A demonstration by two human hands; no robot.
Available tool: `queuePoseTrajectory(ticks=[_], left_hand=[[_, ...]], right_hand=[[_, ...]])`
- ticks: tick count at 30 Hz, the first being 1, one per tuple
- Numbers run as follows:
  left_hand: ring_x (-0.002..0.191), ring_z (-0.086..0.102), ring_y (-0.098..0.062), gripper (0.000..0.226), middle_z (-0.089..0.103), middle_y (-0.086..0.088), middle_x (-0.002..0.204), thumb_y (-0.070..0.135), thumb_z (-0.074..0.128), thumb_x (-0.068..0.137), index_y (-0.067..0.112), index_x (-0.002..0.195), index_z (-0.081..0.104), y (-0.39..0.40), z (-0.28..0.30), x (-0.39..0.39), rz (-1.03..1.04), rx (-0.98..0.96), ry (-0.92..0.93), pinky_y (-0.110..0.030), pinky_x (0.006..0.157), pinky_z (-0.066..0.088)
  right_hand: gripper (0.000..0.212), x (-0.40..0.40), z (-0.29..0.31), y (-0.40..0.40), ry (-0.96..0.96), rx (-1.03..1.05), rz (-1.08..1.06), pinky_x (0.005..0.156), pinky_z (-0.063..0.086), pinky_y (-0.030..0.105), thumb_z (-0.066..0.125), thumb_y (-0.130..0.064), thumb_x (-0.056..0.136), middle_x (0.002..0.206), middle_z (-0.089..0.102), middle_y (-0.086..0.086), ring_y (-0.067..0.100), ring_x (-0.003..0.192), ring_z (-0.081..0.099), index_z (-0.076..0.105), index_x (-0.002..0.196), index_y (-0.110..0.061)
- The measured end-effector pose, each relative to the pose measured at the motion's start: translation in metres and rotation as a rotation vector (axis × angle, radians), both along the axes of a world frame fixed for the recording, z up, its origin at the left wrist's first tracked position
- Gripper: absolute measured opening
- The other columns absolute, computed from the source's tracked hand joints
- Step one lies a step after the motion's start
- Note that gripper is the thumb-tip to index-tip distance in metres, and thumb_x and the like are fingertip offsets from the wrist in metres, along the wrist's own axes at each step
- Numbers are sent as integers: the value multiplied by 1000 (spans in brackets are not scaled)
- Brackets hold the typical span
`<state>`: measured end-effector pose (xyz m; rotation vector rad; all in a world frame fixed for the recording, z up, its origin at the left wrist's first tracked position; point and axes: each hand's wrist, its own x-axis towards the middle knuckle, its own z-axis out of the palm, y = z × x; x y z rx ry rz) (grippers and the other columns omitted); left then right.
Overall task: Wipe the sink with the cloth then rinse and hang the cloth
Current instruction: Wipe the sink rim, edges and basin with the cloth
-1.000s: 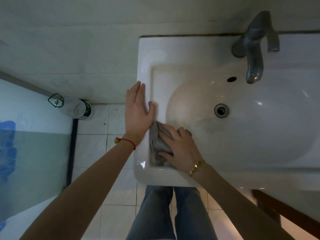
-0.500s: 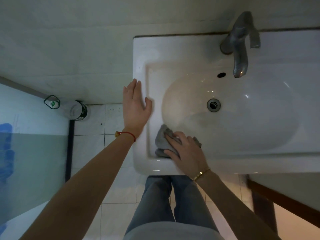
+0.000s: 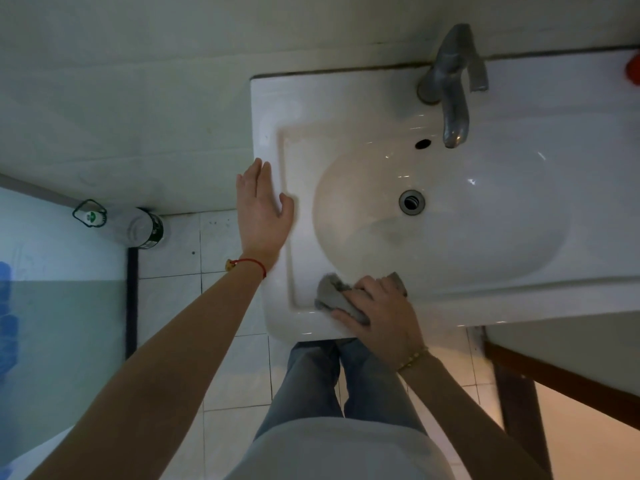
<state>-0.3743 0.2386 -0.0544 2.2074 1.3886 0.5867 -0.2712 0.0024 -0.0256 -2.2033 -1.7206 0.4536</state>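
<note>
The right hand presses the grey cloth onto the near rim of the sink, fingers curled over it; the left hand lies flat, fingers released, on the sink's left edge

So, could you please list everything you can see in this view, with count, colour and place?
sink: one, white, against the wall, upper right
faucet: one, grey metal, at the back rim, spout over the basin
drain: one, metal, in the basin floor
overflow hole: one, dark, below the spout
cloth: one, grey, on the near left rim
bottle: one, white with a dark band, on the floor by the wall
red object: one, cut off at the right edge, on the sink top
floor tiles: white, under the sink
left hand: flat on the left rim, red string at the wrist
right hand: presses the cloth, gold bracelet at the wrist
legs: grey trousers, below the sink
</note>
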Motion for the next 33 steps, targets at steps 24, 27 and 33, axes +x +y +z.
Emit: queuePoseTrajectory(ticks=[24, 27, 33], left_hand=[[147, 25, -30, 57, 34, -17, 155, 22, 46, 95, -1, 146, 38, 0, 2, 0, -12, 1, -23, -40, 126, 11], [147, 25, -32, 57, 33, -16, 156, 23, 45, 96, -1, 147, 37, 2, -1, -1, -21, 10, 0, -35, 126, 6], [145, 30, -35, 52, 39, -20, 152, 21, 45, 97, -2, 144, 41, -5, 6, -4, -58, 93, 86, -40, 126, 8]], right_hand=[[31, -3, -24, 3, -80, 98, -313, 67, 44, 37, 66, -49, 82, 84, 61, 1, 21, 69, 52, 70, 77, -19], [28, -41, -23, 26, 8, 104, -215, 71, 44, 36, 63, -49, 85, 89, 62, -2, 20, 74, 53, 71, 83, -23], [26, -11, -22, 4, -5, 111, -121, 69, 41, 31, 61, -46, 88, 88, 59, -1, 17, 76, 49, 68, 84, -21]])
